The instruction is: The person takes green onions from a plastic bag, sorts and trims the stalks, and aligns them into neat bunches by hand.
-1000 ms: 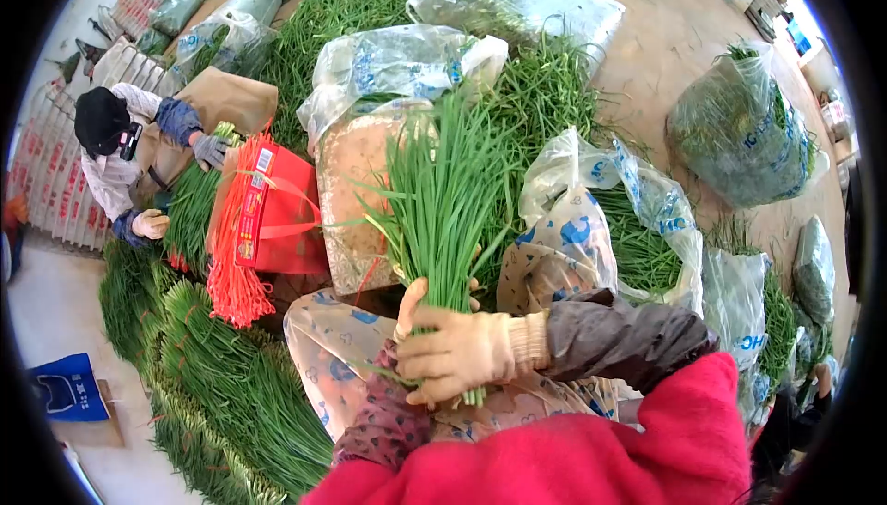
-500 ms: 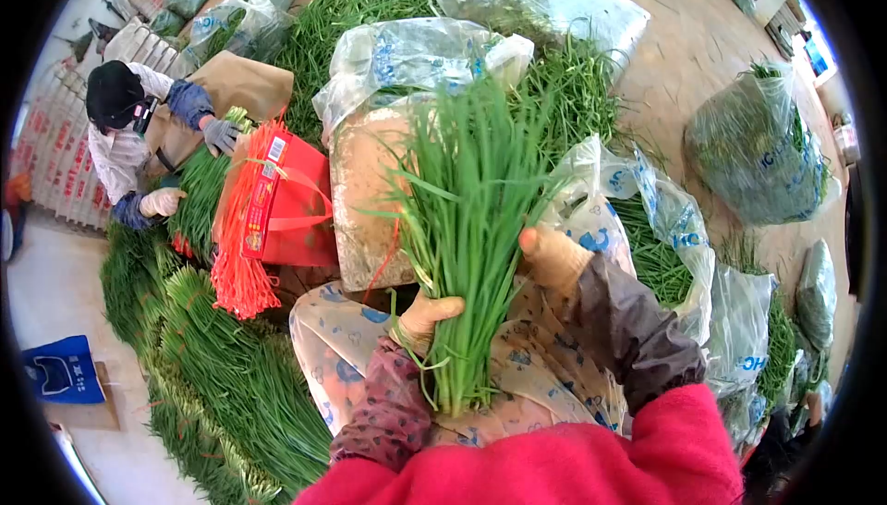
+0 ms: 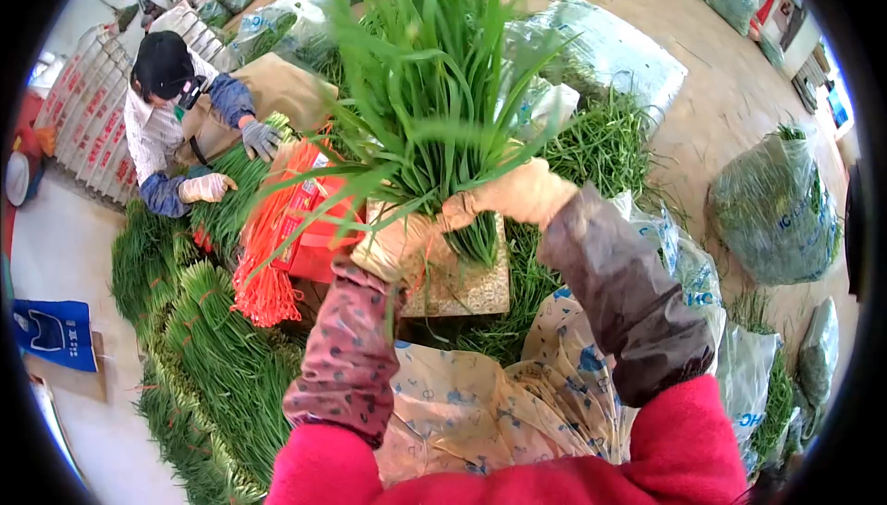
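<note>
A bunch of long green chives (image 3: 430, 126) stands upright in front of me, its leaves fanning out above my hands. My left hand (image 3: 399, 246), in a pale glove, is closed round the lower part of the bunch. Gripping it from the other side is my right hand (image 3: 513, 194), also gloved. The two hands meet at the stalks, whose lower ends show just below them. Beneath is a worn, speckled block (image 3: 476, 294). Orange-red ties (image 3: 266, 288) hang over a red box (image 3: 319, 251) left of my left hand.
A co-worker (image 3: 162, 126) handles chives at the left. Piled chive bundles (image 3: 226, 357) fill the lower left. A loose heap of chives (image 3: 601, 140) lies beyond the block. Bagged chives (image 3: 776, 205) stand at the right. A patterned plastic apron (image 3: 471, 403) covers my lap.
The bunch has moved from my lap forward and up over the block. My right hand, apart from the stalks earlier, now grips them beside my left hand.
</note>
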Available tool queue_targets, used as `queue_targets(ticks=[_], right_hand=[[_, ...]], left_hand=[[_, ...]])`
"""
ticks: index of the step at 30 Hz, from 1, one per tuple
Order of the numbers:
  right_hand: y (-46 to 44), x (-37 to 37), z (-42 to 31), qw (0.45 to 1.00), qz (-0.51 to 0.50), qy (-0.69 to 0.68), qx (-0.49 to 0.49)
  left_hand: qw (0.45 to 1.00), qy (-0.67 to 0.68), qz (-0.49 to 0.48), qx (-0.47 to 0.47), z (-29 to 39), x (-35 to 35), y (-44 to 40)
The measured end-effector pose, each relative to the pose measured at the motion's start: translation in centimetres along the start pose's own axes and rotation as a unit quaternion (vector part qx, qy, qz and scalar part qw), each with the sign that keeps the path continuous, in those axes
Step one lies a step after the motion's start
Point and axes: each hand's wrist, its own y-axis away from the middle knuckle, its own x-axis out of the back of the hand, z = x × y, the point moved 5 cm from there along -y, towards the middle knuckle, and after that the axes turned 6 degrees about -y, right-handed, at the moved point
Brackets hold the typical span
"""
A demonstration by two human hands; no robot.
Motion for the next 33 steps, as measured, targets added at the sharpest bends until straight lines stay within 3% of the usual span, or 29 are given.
queue_targets(ticks=[1, 3, 6, 7, 9, 11, 14, 15, 16, 17, 19, 21, 23, 24, 25, 26, 27, 28, 29, 30, 32, 33], right_hand=[[-1.0, 0.2, 0.3, 0.997, 0.004, 0.029, 0.069], [-2.0, 0.0, 1.9, 0.991, -0.021, 0.090, 0.098], [-2.7, -0.1, 3.7, 0.961, -0.042, 0.241, 0.126], [-3.1, -0.2, 2.8, 0.952, -0.004, 0.229, 0.204], [-3.0, 0.0, 2.2, 0.971, -0.057, 0.198, 0.120], [-3.2, -0.5, 3.2, 0.953, -0.094, 0.247, 0.145], [-2.8, -0.9, 0.1, 0.961, 0.085, 0.189, 0.185], [-2.9, -1.7, -1.7, 0.992, 0.108, 0.063, -0.004], [-3.9, -1.6, 0.3, 0.987, 0.132, -0.074, 0.048], [-4.5, -0.6, 2.6, 0.971, 0.212, -0.107, 0.011], [-4.3, 1.1, 2.8, 0.953, 0.297, -0.021, -0.057], [-5.1, 2.5, 2.0, 0.950, 0.311, 0.026, -0.024], [-5.5, 3.4, 0.9, 0.937, 0.341, 0.076, -0.020], [-4.8, 2.4, -2.8, 0.945, 0.324, 0.032, 0.037], [-4.9, 2.5, -1.4, 0.947, 0.314, 0.046, -0.039], [-5.3, 2.2, 0.7, 0.950, 0.295, 0.084, -0.054], [-5.7, 1.9, 2.8, 0.951, 0.274, 0.123, -0.068], [-6.6, 1.3, 4.3, 0.951, 0.247, 0.186, -0.015], [-6.2, -0.1, 2.3, 0.965, 0.180, 0.191, 0.008], [-7.1, 0.3, 5.8, 0.983, 0.169, 0.068, -0.008], [-5.5, -0.1, 0.5, 0.961, 0.252, 0.064, -0.096], [-5.7, 0.7, 0.7, 0.961, 0.261, 0.041, -0.079]], left_hand=[[0.990, 0.137, -0.042, 0.000, 0.4, -0.5, -0.8], [0.990, 0.134, 0.046, 0.019, 1.2, -0.5, -1.5], [0.972, 0.211, 0.067, 0.077, 0.1, 1.5, -2.1], [0.973, 0.207, 0.072, 0.076, 0.3, 1.7, -2.5], [0.976, 0.193, 0.077, 0.068, 0.5, 2.2, -3.1], [0.985, 0.139, 0.089, 0.047, 0.6, 2.5, -3.6], [0.992, -0.048, 0.119, 0.015, -0.1, 2.5, -4.2], [0.983, -0.136, 0.124, 0.009, -0.4, 2.5, -4.4], [0.967, -0.223, 0.123, 0.008, -0.5, 2.8, -4.4], [0.942, -0.315, 0.117, 0.008, -0.6, 2.8, -4.8], [0.889, -0.441, 0.123, -0.015, 1.5, 2.2, -4.0], [0.892, -0.381, 0.234, -0.064, 5.4, 0.6, -1.1], [0.830, -0.453, 0.279, -0.166, 6.9, 1.6, 2.4], [0.846, -0.404, 0.316, -0.149, 7.1, 1.5, 4.4], [0.841, -0.403, 0.338, -0.128, 6.7, 1.4, 6.3], [0.836, -0.402, 0.359, -0.106, 6.3, 1.0, 8.2], [0.866, -0.336, 0.354, -0.111, 5.8, -0.3, 9.1], [0.939, -0.088, 0.323, -0.079, 4.3, -1.7, 9.2], [0.962, -0.065, 0.265, -0.025, 2.0, -2.1, 10.6], [0.982, -0.006, 0.188, 0.024, 1.5, -4.2, 10.8], [0.957, 0.196, -0.011, 0.214, -1.5, -7.6, 11.2], [0.945, 0.206, -0.074, 0.242, -2.2, -9.0, 10.9]])
